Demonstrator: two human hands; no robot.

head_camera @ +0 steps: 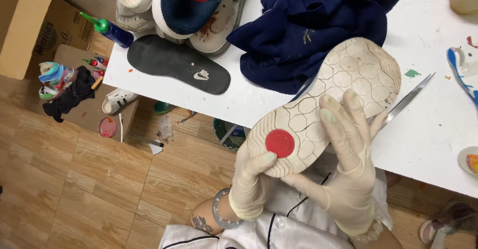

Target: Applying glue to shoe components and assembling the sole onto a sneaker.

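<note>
I hold a sneaker upside down over the table's front edge, its worn off-white sole (pixel 343 85) facing me, with a red round patch (pixel 280 143) at the heel. My left hand (pixel 251 179), in a pale latex glove, grips the heel end from below. My right hand (pixel 348 167), also gloved, lies across the middle of the sole with fingers spread. The shoe's upper is hidden beneath the sole.
On the white table (pixel 428 139) lie a black insole (pixel 177 65), a dark blue cloth (pixel 308 25), other white shoes (pixel 189 10), metal scissors (pixel 411 97), a toothbrush (pixel 460 70) and a squeeze bottle (pixel 112 30). Cardboard boxes (pixel 30 25) and clutter sit on the wooden floor at left.
</note>
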